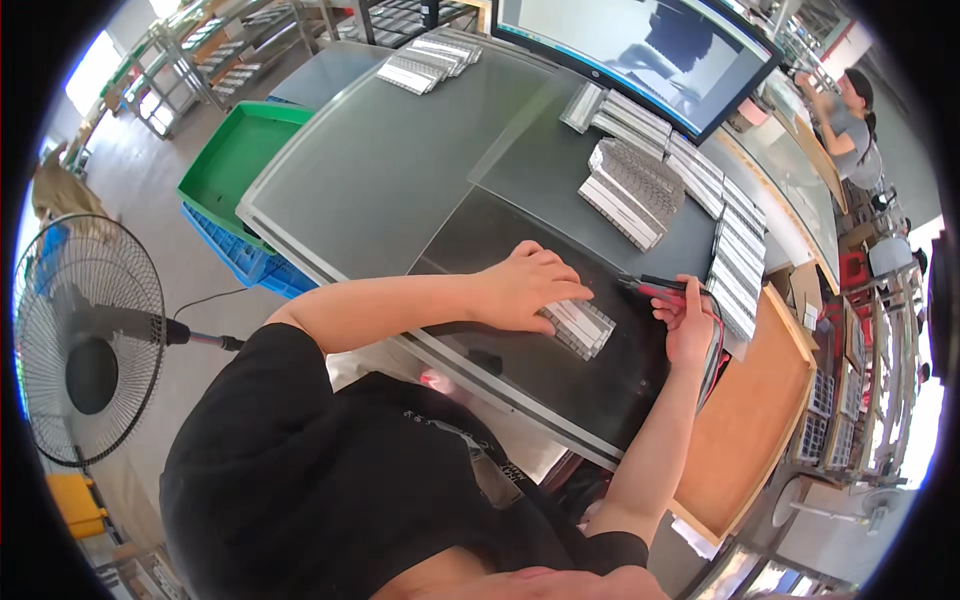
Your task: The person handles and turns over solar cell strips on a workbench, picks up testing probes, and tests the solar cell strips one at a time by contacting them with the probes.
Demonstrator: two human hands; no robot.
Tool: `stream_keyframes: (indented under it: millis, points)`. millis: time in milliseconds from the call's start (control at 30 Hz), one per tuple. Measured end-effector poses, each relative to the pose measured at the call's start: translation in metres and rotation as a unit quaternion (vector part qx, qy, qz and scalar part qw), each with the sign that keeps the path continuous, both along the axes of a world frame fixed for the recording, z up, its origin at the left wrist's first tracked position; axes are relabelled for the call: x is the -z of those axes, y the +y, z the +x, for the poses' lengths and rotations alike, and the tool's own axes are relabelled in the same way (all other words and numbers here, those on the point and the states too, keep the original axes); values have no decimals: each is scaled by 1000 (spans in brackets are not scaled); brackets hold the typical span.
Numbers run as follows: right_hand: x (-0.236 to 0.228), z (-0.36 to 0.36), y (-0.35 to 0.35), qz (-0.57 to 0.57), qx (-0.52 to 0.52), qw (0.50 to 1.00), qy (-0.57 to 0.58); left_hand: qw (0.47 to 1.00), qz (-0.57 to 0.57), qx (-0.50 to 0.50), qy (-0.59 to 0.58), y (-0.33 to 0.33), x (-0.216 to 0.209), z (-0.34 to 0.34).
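My left hand (pixel 525 292) is closed on the end of a flat, rectangular white-and-silver ribbed piece (pixel 582 330), thumb on one edge and fingers on the other. The piece lies on the dark glossy panel (pixel 520 250) in front of me. To its right, my right hand (pixel 688 325) is closed around a pair of red and black test probes (pixel 655 288). Their tips point left, above the panel and apart from the piece. Red and black leads (pixel 716 360) run down beside my right wrist.
A monitor (pixel 640 55) stands at the table's back. Similar pieces lie in a stack (pixel 632 195), a row (pixel 738 265) and a far-left pile (pixel 430 62). Left are a green tray (pixel 212 160) and a fan (pixel 90 340); right, a wooden tray (pixel 745 430). Another person (pixel 850 125) sits far right.
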State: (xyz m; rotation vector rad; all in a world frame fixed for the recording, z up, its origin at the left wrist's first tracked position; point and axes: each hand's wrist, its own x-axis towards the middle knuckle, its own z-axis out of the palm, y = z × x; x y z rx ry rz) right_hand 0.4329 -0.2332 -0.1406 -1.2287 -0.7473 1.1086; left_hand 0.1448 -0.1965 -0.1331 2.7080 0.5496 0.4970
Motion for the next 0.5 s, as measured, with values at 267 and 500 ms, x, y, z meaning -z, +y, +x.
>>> stream_keyframes:
  millis: [267,500]
  points:
    - [2,0,0,-3,4,1000,7,995,84,19,44,-7,-3,2]
    - [1,2,-2,-1,5,1000,1,998,63,12,-9,1,2,8]
